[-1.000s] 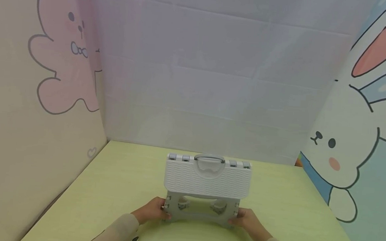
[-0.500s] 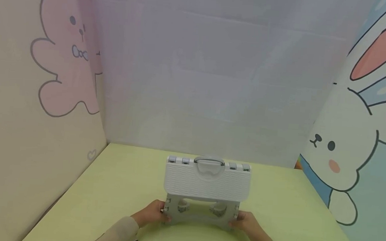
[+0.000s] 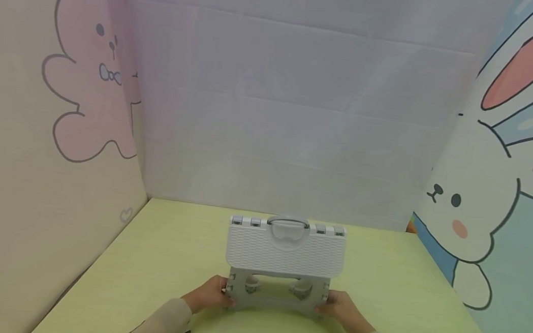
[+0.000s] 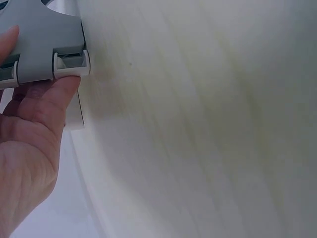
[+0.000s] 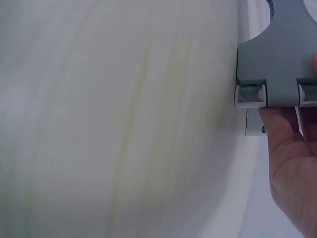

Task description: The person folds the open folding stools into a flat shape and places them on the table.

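A small folding step stool (image 3: 243, 246) stands unfolded on the table, its white textured top tilted toward me in the head view. A grey carry handle (image 3: 288, 221) sits along the top's far edge, between hinge pieces. My left hand (image 3: 210, 292) grips the left side of the grey leg panel (image 3: 276, 303), thumb on the near face. The right hand (image 3: 341, 309) holds the opposite side in the same way. In the left wrist view, fingers (image 4: 57, 99) bend behind the hinged leg edge. The right wrist view shows fingers (image 5: 280, 126) behind the matching edge.
The pale yellow-green table (image 3: 170, 242) extends around the stool. A whitish back wall (image 3: 273, 126) closes off its far edge. Side walls carry a pink cartoon animal (image 3: 82, 104) on the left and a white rabbit (image 3: 480, 200) on the right.
The head view has shifted slightly, so the scene sits a little lower in the frame. Both hands keep their hold on the stool, which has not visibly moved on the table.
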Available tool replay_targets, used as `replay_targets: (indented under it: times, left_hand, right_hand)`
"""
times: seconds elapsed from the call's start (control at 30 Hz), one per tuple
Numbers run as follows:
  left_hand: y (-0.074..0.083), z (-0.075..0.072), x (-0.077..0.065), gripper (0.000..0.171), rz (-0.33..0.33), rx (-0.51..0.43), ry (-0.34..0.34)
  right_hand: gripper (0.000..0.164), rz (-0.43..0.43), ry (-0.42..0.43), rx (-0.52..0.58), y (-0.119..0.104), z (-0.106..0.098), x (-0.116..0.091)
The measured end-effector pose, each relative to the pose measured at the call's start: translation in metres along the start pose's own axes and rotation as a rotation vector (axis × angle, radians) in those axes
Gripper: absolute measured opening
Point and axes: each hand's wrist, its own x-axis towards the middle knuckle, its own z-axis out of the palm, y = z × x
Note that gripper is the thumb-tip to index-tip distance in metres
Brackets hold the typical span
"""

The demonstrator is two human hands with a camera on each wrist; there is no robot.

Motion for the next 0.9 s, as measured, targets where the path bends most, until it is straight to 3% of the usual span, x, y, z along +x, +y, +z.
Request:
replay_targets:
  times: [0.5, 0.77, 0.9]
  left_hand:
    - [0.0076, -0.0011, -0.0036, 0.035, -0.005, 0.034, 0.039]
    - [0.0077, 0.0017, -0.0021, 0.034, 0.080, 0.074, 0.035]
    - [0.0085, 0.0020, -0.0032, 0.033, 0.078, 0.080, 0.035]
  right_hand:
    - [0.041, -0.021, 0.017, -0.029, -0.0011, 0.0022, 0.0020]
    - [0.042, -0.010, 0.020, -0.040, -0.0014, 0.0007, -0.0008]
    - [0.042, -0.002, 0.023, -0.035, -0.0013, 0.0017, -0.0015]
